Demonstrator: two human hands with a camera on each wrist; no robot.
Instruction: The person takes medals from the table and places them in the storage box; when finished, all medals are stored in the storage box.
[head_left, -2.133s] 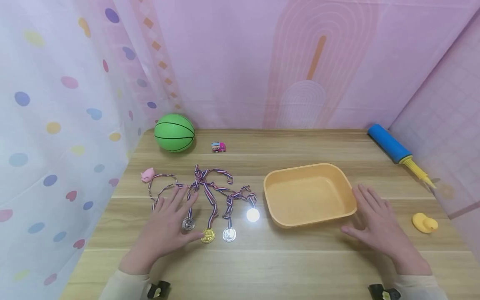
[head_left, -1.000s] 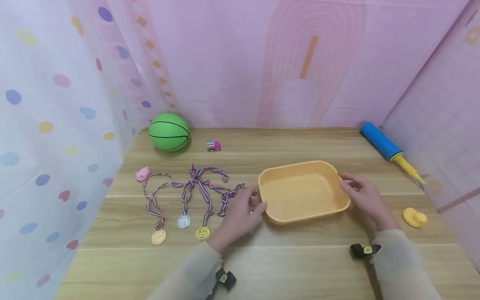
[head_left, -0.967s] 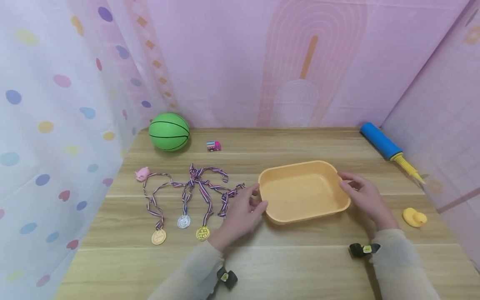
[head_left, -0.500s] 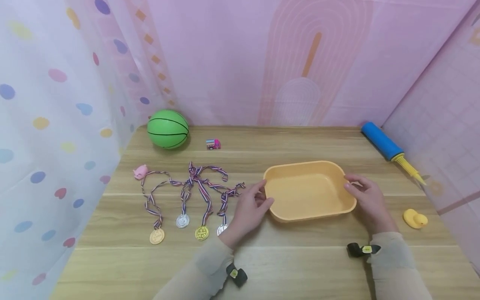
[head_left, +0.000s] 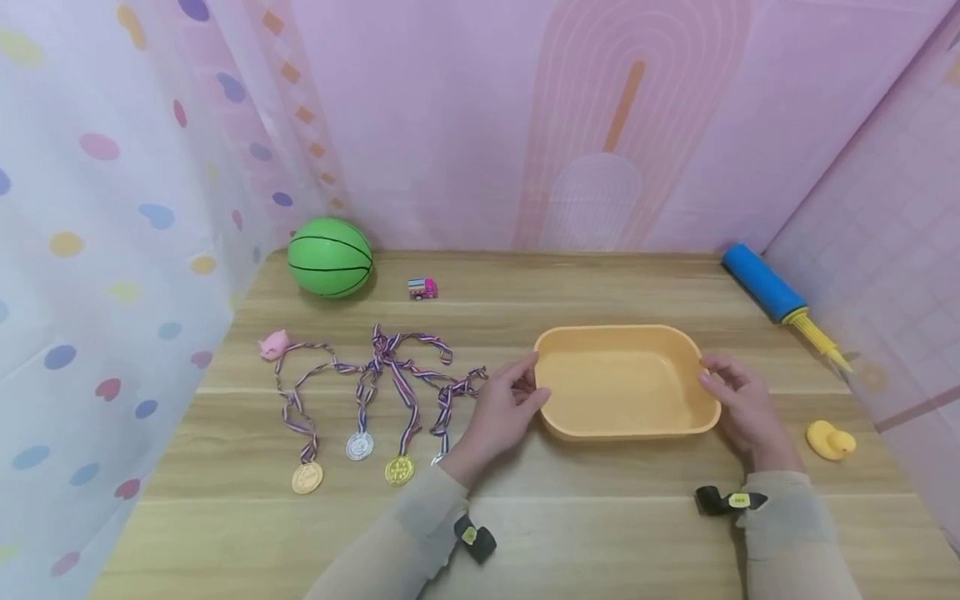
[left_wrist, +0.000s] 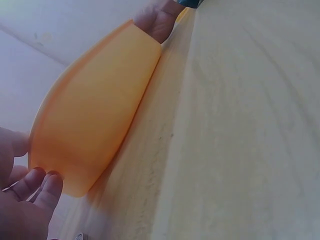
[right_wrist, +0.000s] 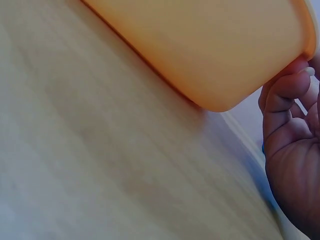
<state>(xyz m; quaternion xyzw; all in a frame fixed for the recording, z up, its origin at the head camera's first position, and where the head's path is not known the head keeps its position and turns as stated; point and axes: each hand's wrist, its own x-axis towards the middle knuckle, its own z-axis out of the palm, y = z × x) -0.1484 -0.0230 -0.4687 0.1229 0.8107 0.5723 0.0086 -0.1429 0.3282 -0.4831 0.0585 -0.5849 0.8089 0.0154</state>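
Note:
An orange-yellow plastic basin (head_left: 624, 392) stands on the wooden table at the centre right, with nothing in it. My left hand (head_left: 506, 408) pinches the rim at its left end, thumb on the near side. At the opposite end my right hand (head_left: 744, 408) grips the rim, thumb inside and fingers behind the wall. From the left wrist, the basin's outer wall (left_wrist: 97, 100) shows with its base at the tabletop. The right wrist view shows curled fingers (right_wrist: 290, 95) under the rim. Left of the basin lie several medals on tangled striped ribbons, among them a gold medal (head_left: 399, 470).
A green ball (head_left: 330, 257) sits at the back left, beside a small pink toy truck (head_left: 422, 288). A pink pig toy (head_left: 274, 344) touches the ribbons. On the right lie a blue and yellow hand pump (head_left: 780, 300) and a yellow rubber duck (head_left: 830, 440).
Both hands have come in from above the medals and beside the basin to take hold of its ends. The basin has turned slightly and now lies squarer to the table's front.

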